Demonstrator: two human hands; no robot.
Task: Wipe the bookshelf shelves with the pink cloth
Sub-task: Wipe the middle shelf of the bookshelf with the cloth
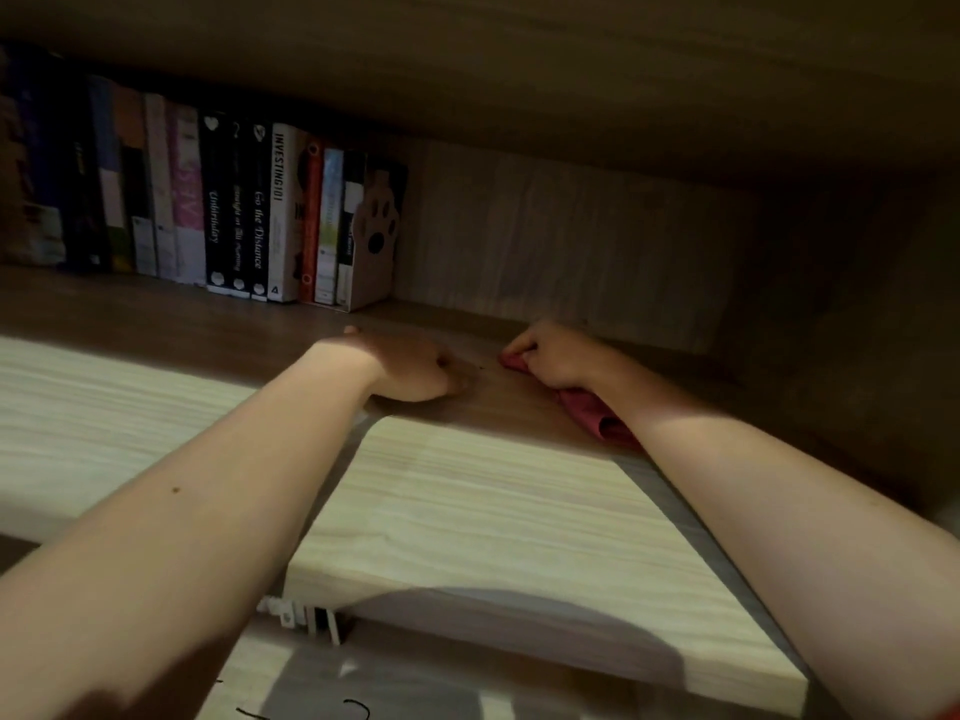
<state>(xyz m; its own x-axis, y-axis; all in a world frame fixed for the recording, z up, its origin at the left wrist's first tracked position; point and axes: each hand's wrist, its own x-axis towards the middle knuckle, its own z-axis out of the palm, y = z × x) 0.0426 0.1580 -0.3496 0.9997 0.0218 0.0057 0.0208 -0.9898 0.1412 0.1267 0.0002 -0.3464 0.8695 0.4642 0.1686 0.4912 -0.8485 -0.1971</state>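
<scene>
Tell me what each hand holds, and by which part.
The right hand grips the pink cloth at its far end, the rest trailing back under the wrist. The left hand holds nothing and rests on the shelf.

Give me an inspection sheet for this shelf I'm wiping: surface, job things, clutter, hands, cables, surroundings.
Surface: wooden shelf, in dim shadow.
Job's things: pink cloth, bunched on the shelf under the right hand.
Clutter: row of upright books at the left, ended by a paw-print bookend.
Hands: right hand grips the cloth; left hand rests on the shelf, nothing seen in it, finger pose unclear.
Cables: none certain; a white fitting shows at the near edge of the pale board.
Surroundings: upper shelf overhead, wood-grain back panel, lit pale board nearer the camera.
</scene>
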